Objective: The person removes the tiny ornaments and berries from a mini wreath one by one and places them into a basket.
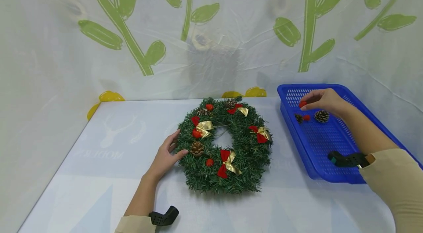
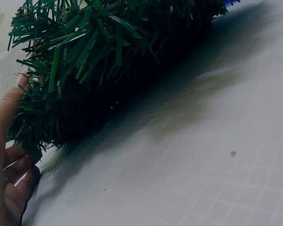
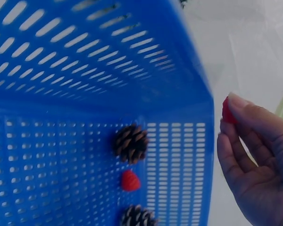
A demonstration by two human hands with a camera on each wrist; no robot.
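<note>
A green Christmas wreath [image 1: 251, 163] lies on the white table, trimmed with red and gold bows [image 1: 228, 163], red berries [image 1: 209, 162] and pinecones [image 1: 197, 148]. At its left edge my left hand [image 1: 167, 156] grips the greenery, thumb on top. The left wrist view shows the fingers [image 2: 21, 167] at the lower rim of the wreath [image 2: 85, 61]. Between thumb and fingertips, my right hand [image 1: 325, 100] pinches a small red berry [image 3: 228, 112] above the far part of the blue basket [image 1: 297, 144]. Its curled fingers hide part of that berry.
Inside the basket are a larger pinecone [image 1: 321, 116], a smaller pinecone [image 1: 299, 118] and another red berry [image 3: 130, 181]. The basket has raised, slotted walls and stands right of the wreath. A flower-printed sheet [image 1: 211, 60] hangs behind the table.
</note>
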